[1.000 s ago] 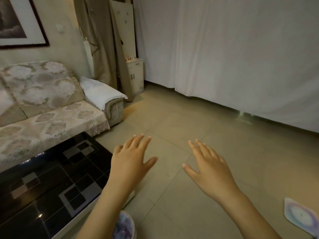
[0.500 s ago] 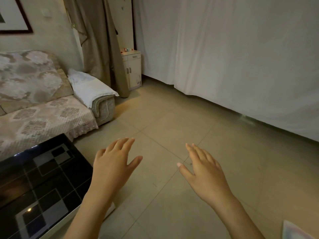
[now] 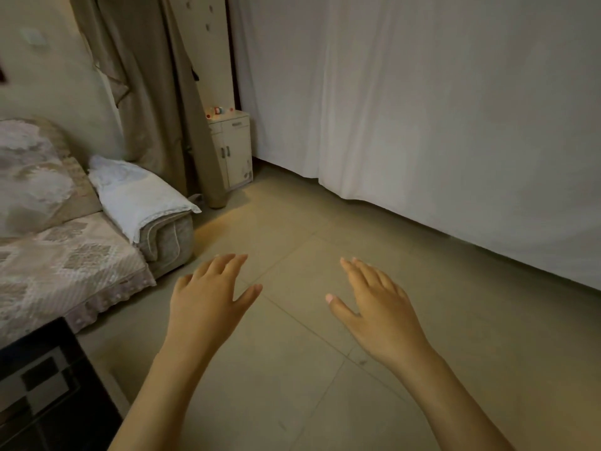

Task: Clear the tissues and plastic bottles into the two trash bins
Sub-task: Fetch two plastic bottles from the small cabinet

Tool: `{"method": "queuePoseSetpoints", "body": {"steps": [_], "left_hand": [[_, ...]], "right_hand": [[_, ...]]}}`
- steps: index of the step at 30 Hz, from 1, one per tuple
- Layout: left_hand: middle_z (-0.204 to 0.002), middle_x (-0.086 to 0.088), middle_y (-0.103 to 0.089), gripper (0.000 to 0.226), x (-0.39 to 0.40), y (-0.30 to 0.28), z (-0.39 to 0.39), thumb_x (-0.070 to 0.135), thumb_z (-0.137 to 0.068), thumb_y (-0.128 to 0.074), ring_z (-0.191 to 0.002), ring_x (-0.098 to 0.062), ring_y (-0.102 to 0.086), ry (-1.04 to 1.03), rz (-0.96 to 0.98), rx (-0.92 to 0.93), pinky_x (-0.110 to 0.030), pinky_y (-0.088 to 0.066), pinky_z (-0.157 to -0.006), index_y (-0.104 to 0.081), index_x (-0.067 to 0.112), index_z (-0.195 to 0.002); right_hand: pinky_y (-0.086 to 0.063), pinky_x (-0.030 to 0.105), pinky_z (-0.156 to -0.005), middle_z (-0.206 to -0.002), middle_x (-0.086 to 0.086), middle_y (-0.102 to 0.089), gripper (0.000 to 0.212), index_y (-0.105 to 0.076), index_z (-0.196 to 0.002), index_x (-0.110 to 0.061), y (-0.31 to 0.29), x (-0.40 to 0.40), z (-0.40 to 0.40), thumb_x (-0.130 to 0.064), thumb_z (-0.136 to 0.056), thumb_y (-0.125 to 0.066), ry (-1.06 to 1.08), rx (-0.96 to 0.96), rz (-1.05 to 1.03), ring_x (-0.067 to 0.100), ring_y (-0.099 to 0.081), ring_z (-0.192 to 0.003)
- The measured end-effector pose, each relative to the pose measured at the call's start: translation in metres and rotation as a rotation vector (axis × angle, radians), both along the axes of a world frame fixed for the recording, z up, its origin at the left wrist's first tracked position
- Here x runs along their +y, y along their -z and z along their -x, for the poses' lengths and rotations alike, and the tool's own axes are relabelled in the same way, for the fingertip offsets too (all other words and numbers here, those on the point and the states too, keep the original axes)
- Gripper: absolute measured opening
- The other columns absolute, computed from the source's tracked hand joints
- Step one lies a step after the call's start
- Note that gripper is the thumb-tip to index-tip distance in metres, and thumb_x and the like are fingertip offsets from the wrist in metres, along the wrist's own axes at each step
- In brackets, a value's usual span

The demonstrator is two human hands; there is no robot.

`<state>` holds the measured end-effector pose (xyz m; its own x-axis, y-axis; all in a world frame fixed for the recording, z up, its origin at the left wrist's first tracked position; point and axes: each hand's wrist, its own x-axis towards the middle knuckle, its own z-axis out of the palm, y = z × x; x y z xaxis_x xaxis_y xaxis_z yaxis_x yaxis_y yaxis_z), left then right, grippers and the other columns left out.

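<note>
Since 1.0 s ago the view has swung right: table (image 3: 48, 395) now only at the lower left corner, the bin by its edge gone from frame, the picture on the wall gone too. Both hands stay palm-down over the floor (image 3: 325, 229).

Left hand (image 3: 208, 307): fingers straight, slightly spread, holding nothing. Right hand (image 3: 380, 314): same, thumb out to the side, holding nothing. Hands well apart, not touching.

No tissues, bottles or bins in frame; cannot tell where they are.

Sofa (image 3: 65, 255) at left, white cloth (image 3: 140, 193) on its armrest. Small cabinet (image 3: 234, 151) at the far wall beside a brown curtain (image 3: 156, 92). White curtain (image 3: 422, 109) along the right.
</note>
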<state>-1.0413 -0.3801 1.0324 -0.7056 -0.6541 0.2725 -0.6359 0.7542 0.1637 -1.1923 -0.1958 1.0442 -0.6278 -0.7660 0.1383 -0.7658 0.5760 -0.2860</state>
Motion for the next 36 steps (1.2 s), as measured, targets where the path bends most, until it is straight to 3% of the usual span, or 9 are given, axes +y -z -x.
{"method": "queuePoseSetpoints", "body": {"steps": [13,16,19,24,28,32,36], "left_hand": [[-0.150,0.010,-0.036,0.060,-0.172,0.007,0.215,0.059,-0.090,-0.043,-0.138,-0.016,-0.034,-0.127,0.020,-0.068,-0.039,-0.035,-0.104,-0.033,0.035,-0.144],[-0.150,0.011,-0.035,0.061,-0.209,0.001,0.265,0.061,-0.091,-0.041,-0.139,-0.015,-0.032,-0.182,0.037,-0.085,-0.038,-0.034,-0.105,-0.031,0.035,-0.145],[-0.152,0.011,-0.031,0.062,-0.244,-0.005,0.309,0.061,-0.091,-0.039,-0.140,-0.015,-0.028,-0.198,0.031,-0.091,-0.038,-0.031,-0.108,-0.027,0.035,-0.147],[-0.153,0.011,-0.030,0.063,-0.306,-0.004,0.379,0.060,-0.091,-0.039,-0.141,-0.014,-0.028,-0.247,0.015,-0.066,-0.038,-0.030,-0.108,-0.026,0.036,-0.147],[-0.154,0.010,-0.029,0.064,-0.370,0.002,0.445,0.061,-0.091,-0.040,-0.142,-0.014,-0.027,-0.252,0.005,-0.045,-0.038,-0.030,-0.108,-0.026,0.036,-0.147],[-0.155,0.010,-0.026,0.064,-0.441,0.003,0.519,0.060,-0.091,-0.040,-0.142,-0.014,-0.025,-0.219,-0.011,-0.042,-0.038,-0.028,-0.111,-0.023,0.036,-0.148],[-0.155,0.008,-0.025,0.065,-0.508,-0.003,0.600,0.060,-0.091,-0.040,-0.143,-0.015,-0.024,-0.151,-0.028,-0.055,-0.041,-0.029,-0.112,-0.021,0.034,-0.148]], "right_hand": [[-0.019,0.031,-0.113,-0.158,-0.008,-0.019,0.062,-0.016,-0.150,-0.032,0.012,-0.202,0.245,-0.055,-0.095,-0.032,-0.163,-0.008,0.020,0.013,-0.017,-0.144],[-0.022,0.032,-0.112,-0.157,-0.007,-0.023,0.077,-0.018,-0.150,-0.031,0.009,-0.248,0.300,-0.067,-0.082,-0.012,-0.204,0.020,0.022,0.013,-0.021,-0.143],[-0.023,0.033,-0.111,-0.156,-0.006,-0.025,0.090,-0.020,-0.150,-0.029,0.008,-0.292,0.349,-0.067,-0.070,0.000,-0.226,0.040,0.020,0.015,-0.022,-0.142],[-0.021,0.034,-0.114,-0.157,-0.007,-0.021,0.066,-0.016,-0.150,-0.030,0.013,-0.361,0.426,-0.059,-0.091,-0.022,-0.278,0.005,-0.043,0.013,-0.018,-0.144],[-0.024,0.032,-0.113,-0.156,-0.007,-0.023,0.089,-0.018,-0.149,-0.030,0.020,-0.427,0.493,-0.065,-0.071,0.003,-0.256,0.055,-0.061,0.013,-0.022,-0.142],[-0.022,0.032,-0.114,-0.157,-0.008,-0.020,0.062,-0.014,-0.150,-0.029,0.021,-0.489,0.564,-0.056,-0.095,-0.026,-0.235,0.026,-0.081,0.013,-0.020,-0.143],[-0.024,0.031,-0.112,-0.156,-0.008,-0.019,0.059,-0.015,-0.150,-0.029,0.007,-0.541,0.634,-0.048,-0.098,-0.034,-0.204,0.014,-0.061,0.013,-0.019,-0.142]]}}
